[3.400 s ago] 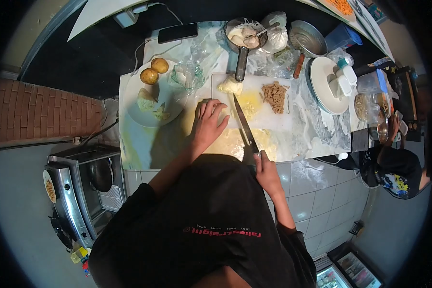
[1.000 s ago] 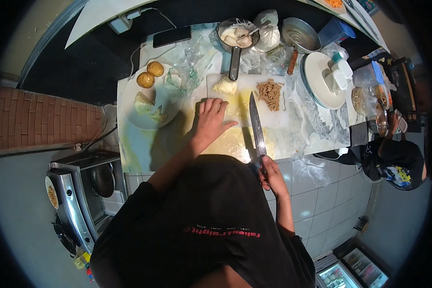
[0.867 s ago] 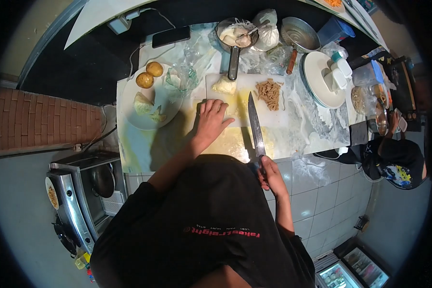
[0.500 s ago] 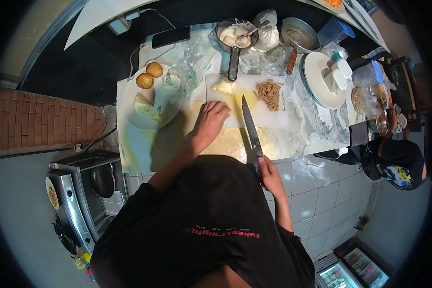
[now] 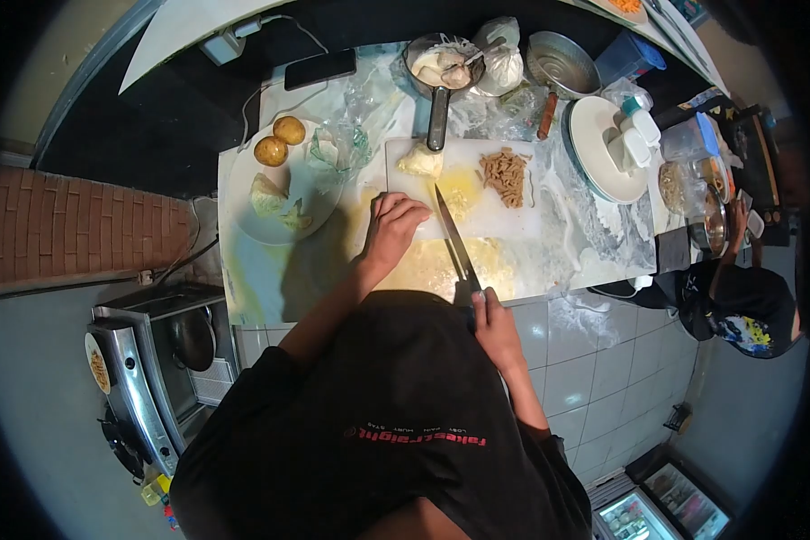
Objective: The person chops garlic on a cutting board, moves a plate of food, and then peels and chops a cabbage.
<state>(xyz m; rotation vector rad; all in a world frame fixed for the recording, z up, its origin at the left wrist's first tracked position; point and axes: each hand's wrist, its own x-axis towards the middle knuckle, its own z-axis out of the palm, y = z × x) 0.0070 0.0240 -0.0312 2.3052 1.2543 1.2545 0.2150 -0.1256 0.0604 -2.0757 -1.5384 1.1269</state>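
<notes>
My right hand (image 5: 490, 317) grips the handle of a long kitchen knife (image 5: 453, 236), whose blade slants up and left over the white cutting board (image 5: 522, 216). My left hand (image 5: 392, 227) rests curled on the board's left edge, fingertips close to the blade and on pale chopped food; what lies under the fingers is hidden. A pale chunk (image 5: 420, 161) lies at the board's top left, a heap of brown strips (image 5: 505, 175) at its top right, and yellowish shreds (image 5: 459, 191) sit beside the blade tip.
A plate (image 5: 310, 202) at left holds two potatoes (image 5: 280, 140) and cabbage pieces. Behind the board are a saucepan (image 5: 442, 65), a metal bowl (image 5: 563, 63), a phone (image 5: 320, 67) and white plates (image 5: 594, 157). Another person (image 5: 738, 297) is at right. A stove (image 5: 153, 360) stands lower left.
The knife has swung from pointing almost straight up the board to slanting left toward my left hand. My left fingers have curled in from a flat spread.
</notes>
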